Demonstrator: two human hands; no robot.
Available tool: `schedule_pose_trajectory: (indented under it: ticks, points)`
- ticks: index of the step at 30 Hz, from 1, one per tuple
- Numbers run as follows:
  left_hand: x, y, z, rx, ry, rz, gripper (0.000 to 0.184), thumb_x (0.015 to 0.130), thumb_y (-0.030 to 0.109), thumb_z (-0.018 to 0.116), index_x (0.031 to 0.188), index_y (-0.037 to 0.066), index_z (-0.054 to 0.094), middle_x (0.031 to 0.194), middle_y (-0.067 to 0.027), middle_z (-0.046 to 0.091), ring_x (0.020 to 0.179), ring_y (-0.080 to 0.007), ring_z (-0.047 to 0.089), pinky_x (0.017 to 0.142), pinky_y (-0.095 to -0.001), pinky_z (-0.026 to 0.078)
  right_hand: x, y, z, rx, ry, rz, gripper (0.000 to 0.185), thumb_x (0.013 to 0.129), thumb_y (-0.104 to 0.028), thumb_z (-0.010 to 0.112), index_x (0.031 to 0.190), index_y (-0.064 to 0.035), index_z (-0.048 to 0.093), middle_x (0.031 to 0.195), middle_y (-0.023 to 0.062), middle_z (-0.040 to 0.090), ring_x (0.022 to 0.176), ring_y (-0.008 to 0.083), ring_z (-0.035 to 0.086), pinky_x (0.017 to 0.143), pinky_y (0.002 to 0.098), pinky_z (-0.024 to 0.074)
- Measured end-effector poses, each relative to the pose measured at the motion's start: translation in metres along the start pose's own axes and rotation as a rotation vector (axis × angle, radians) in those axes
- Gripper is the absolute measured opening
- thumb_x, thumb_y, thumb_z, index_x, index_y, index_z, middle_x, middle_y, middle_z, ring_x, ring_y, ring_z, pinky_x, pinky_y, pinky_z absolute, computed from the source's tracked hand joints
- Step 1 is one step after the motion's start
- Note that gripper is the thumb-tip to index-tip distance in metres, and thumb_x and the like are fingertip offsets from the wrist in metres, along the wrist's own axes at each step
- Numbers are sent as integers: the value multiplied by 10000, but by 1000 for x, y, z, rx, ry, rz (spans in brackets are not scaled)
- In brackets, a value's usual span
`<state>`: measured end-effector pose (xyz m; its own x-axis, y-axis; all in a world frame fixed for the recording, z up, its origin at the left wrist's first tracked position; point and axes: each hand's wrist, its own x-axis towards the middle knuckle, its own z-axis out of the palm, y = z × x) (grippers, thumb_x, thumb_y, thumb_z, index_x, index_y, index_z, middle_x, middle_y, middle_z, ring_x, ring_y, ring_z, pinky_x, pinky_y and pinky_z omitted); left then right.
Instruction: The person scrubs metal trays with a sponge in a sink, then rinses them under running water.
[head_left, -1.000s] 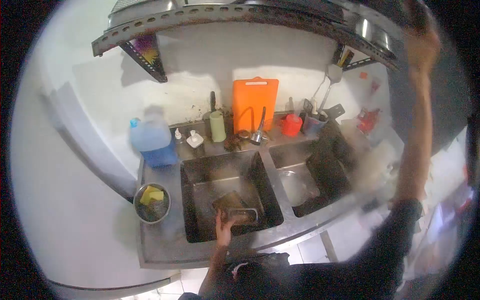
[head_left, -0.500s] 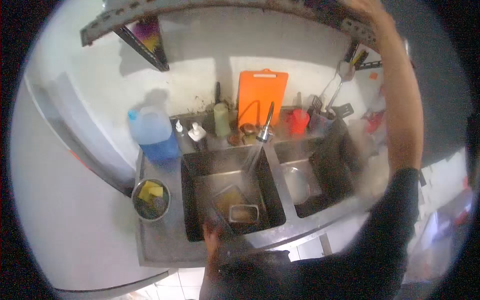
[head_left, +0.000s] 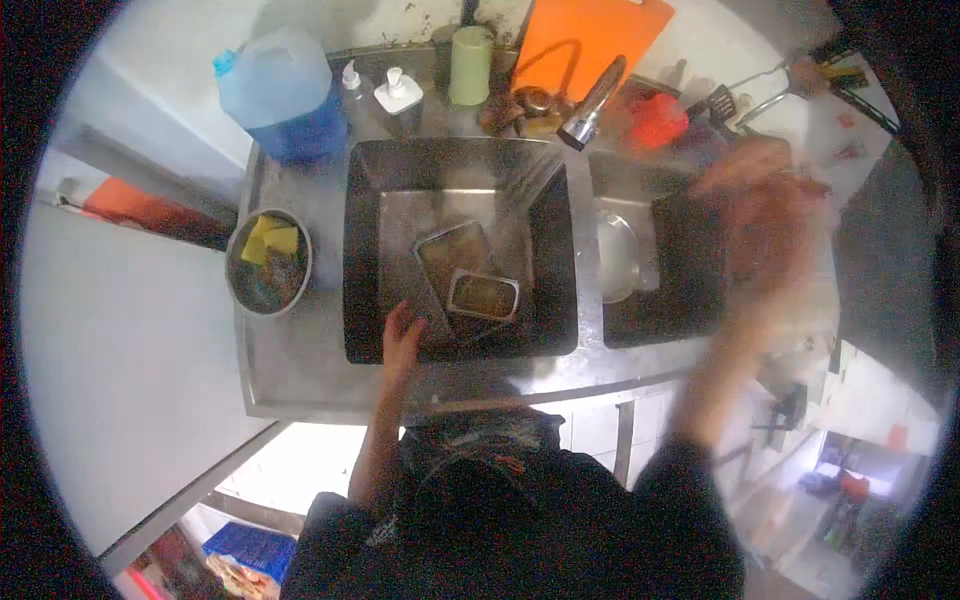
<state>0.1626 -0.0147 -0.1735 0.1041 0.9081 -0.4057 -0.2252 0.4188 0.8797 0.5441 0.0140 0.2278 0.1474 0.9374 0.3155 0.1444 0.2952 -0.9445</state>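
Down from the shelf, the right hand has swung over by the dark right basin — too blurred to tell its grip. One small, rounded-corner metal pan sits in the dark steel left basin, long axis crosswise, overlapping a larger rectangular metal tray slanting near-right. The left hand — fingers loosely spread — is just beside them; water streams from the shiny curved faucet.

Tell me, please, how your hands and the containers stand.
Left hand at left basin's near side, contact unclear. Right hand blurred near right basin, grip unclear. Small container on or in larger tray. Nothing evidently blocking; faucet running.
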Motion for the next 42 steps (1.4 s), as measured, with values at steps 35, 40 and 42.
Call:
schedule_pose_trajectory:
  ticks: [35, 40, 42]
  points:
    - [37, 37, 111, -553, -225, -182, 825, 857, 680, 468, 1415, 83, 353, 1398, -170, 421, 1246, -371, 442, 1025, -537, 384, -195, 365, 174, 267, 324, 715, 269, 932, -143, 502, 1167, -14, 477, 1026, 108, 592, 770, 218, 647, 639, 376, 614]
    - [35, 38, 95, -764, -112, -169, 782, 865, 643, 503, 1367, 53, 393, 1311, -170, 490, 1167, -321, 506, 988, -484, 424, -185, 344, 180, 388, 86, 955, 306, 937, -257, 579, 1129, -28, 512, 876, 88, 597, 743, 190, 635, 613, 392, 597]
    - [39, 47, 78, -728, -6, -185, 777, 861, 613, 548, 1361, 39, 395, 1290, -170, 506, 1136, -312, 526, 959, -468, 446, -188, 352, 181, 285, -70, 906, 305, 934, -287, 598, 1099, -38, 533, 809, 70, 586, 712, 175, 621, 605, 384, 584]
